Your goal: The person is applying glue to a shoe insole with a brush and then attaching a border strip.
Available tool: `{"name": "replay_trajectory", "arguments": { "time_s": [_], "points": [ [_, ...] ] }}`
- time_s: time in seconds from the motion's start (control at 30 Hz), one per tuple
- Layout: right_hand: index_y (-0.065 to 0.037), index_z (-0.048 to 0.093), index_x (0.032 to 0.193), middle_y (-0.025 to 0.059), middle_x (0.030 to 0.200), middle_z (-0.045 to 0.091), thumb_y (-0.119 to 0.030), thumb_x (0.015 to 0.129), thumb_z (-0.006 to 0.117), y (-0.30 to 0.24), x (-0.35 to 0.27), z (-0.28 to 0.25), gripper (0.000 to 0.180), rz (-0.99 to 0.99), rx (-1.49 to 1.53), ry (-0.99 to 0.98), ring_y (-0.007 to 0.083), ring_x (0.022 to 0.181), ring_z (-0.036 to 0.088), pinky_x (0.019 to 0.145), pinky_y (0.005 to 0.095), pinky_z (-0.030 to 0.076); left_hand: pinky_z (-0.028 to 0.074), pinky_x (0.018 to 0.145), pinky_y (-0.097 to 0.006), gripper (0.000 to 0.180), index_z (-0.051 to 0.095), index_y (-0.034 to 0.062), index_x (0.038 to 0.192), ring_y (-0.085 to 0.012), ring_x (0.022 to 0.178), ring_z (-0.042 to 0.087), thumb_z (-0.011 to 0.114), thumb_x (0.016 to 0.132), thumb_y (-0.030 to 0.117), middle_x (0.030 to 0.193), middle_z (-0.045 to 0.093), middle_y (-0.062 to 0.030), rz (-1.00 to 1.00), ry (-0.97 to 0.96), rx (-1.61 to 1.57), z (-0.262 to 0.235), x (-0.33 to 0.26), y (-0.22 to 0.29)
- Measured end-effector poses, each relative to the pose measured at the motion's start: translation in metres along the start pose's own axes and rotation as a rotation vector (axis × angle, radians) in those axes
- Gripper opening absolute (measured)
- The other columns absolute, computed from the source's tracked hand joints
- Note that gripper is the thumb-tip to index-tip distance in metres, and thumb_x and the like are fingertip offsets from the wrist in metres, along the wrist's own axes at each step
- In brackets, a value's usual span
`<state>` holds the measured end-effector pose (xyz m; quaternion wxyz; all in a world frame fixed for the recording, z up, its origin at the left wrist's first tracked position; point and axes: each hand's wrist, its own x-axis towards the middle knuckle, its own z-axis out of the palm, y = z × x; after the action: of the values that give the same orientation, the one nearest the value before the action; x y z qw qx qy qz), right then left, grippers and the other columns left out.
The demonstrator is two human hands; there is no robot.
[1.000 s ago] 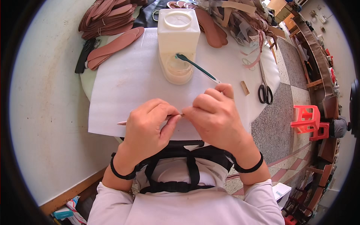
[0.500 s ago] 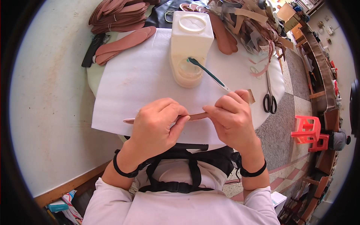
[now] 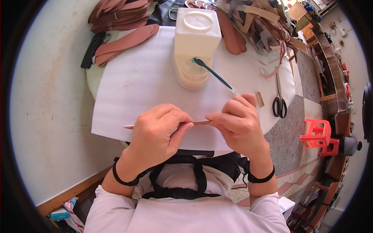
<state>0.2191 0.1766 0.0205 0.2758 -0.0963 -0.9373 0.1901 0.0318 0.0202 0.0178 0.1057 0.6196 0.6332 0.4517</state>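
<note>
My left hand (image 3: 157, 134) and my right hand (image 3: 239, 124) both pinch a thin brown leather strip (image 3: 198, 123) held flat over a white foam sheet (image 3: 143, 85). The strip's left tip sticks out past my left hand. A short tan piece (image 3: 260, 99) lies by my right fingers. Just beyond stands a white plastic glue jar (image 3: 196, 46) with a green-handled brush (image 3: 215, 75) resting in its open front.
Black scissors (image 3: 279, 103) lie at the table's right edge. Brown insoles (image 3: 122, 40) lie stacked at the back left, more leather pieces and straps (image 3: 252, 23) at the back right. A red plastic stool (image 3: 318, 136) stands on the floor to the right.
The strip has been drawn out longer between my hands, which have moved apart. The view has tilted a little.
</note>
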Motion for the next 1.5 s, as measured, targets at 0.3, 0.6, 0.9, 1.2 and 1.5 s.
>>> {"name": "replay_trajectory", "arguments": {
  "time_s": [0.3,0.6,0.9,1.2,1.5],
  "points": [
    [-0.012,0.077,0.088,-0.0008,0.076,0.054,-0.007,0.073,0.082,-0.001,-0.006,-0.008,0.017,0.023,-0.05,-0.02,0.0199,0.073,0.056,0.081,0.0378,0.038,0.056,0.062,-0.033,0.012,0.07,-0.0017,0.089,-0.0254,0.071,0.068,0.076,0.082,-0.008,0.084,0.069,-0.0123,0.008,0.003,0.0,0.003,0.0,0.003],
    [-0.011,0.069,0.083,0.0013,0.08,0.049,-0.009,0.076,0.071,-0.019,0.007,0.002,0.007,-0.045,-0.113,-0.068,0.0199,0.08,0.055,0.087,0.0374,0.037,0.058,0.062,-0.032,0.012,0.071,-0.0022,0.089,-0.0244,0.071,0.068,0.077,0.081,-0.009,0.084,0.069,-0.0123,-0.028,0.005,-0.003,0.004,-0.002,0.004],
    [-0.012,0.075,0.088,0.0,0.079,0.054,-0.01,0.075,0.08,-0.022,0.013,0.004,0.015,-0.014,-0.03,-0.004,0.0198,0.077,0.056,0.082,0.0373,0.037,0.056,0.061,-0.031,0.01,0.071,-0.0025,0.091,-0.024,0.069,0.068,0.076,0.083,-0.008,0.084,0.069,-0.0128,-0.03,0.009,-0.002,0.001,0.0,0.004],
    [-0.012,0.073,0.085,-0.0002,0.078,0.058,-0.01,0.076,0.084,-0.011,0.003,-0.005,0.014,0.023,-0.044,0.077,0.0206,0.073,0.057,0.077,0.037,0.038,0.055,0.061,-0.034,0.009,0.074,0.0004,0.091,-0.0242,0.068,0.067,0.078,0.084,-0.004,0.084,0.07,-0.0112,-0.003,0.066,-0.02,0.004,-0.002,0.002],
    [-0.012,0.071,0.086,0.0006,0.079,0.057,-0.01,0.078,0.082,-0.018,0.0,-0.002,0.014,0.037,-0.114,0.093,0.0218,0.076,0.058,0.08,0.0384,0.039,0.052,0.059,-0.035,0.011,0.077,0.0028,0.09,-0.0242,0.066,0.065,0.083,0.081,0.001,0.082,0.068,-0.009,0.014,0.072,-0.06,0.015,0.01,0.003]
  ]
}}
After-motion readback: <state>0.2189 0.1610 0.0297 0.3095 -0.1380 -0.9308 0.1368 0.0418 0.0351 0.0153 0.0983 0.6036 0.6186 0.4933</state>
